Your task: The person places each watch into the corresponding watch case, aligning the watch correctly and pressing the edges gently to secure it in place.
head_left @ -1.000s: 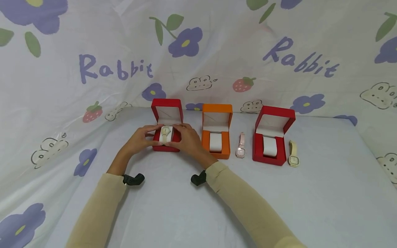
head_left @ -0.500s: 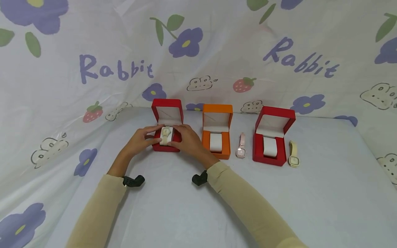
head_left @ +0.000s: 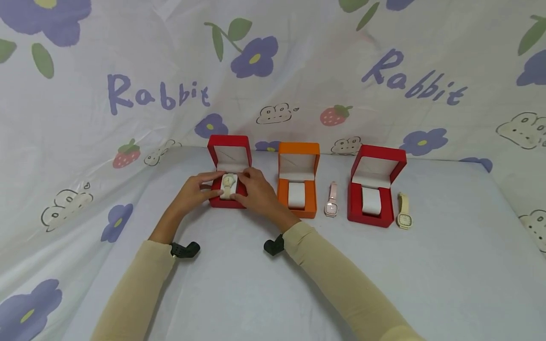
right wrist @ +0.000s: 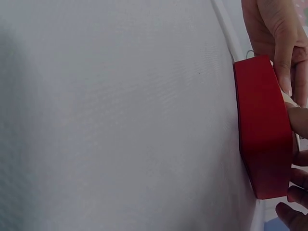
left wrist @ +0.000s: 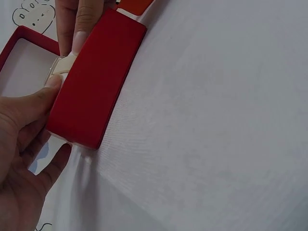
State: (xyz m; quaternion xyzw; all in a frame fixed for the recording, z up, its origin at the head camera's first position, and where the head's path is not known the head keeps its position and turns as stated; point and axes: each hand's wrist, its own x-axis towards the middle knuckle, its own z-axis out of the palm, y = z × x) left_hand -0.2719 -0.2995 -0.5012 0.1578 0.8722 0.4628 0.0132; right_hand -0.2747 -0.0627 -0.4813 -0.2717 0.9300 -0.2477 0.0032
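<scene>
In the head view a cream wristwatch (head_left: 228, 182) is wrapped round a white cushion (head_left: 234, 189) in the left red watch box (head_left: 228, 204), whose lid stands up. My left hand (head_left: 192, 193) holds the watch and cushion from the left, thumb in front and forefinger behind. From the other side my right hand (head_left: 261, 193) grips them the same way. The left wrist view shows the box's red front wall (left wrist: 98, 79), with the left thumb pressing beside the pale strap (left wrist: 64, 64). Much of the watch is hidden behind the box wall in both wrist views.
Right of the hands stands an orange watch box (head_left: 308, 212) with its lid up and a bare white cushion. A pink watch (head_left: 331, 207) lies beside it. Farther right are another red box (head_left: 386, 218) with a bare cushion and a yellowish watch (head_left: 404, 219).
The right hand's fingers have shifted slightly at the cushion's right side. The watch, the boxes and the left hand stay almost where they were.
</scene>
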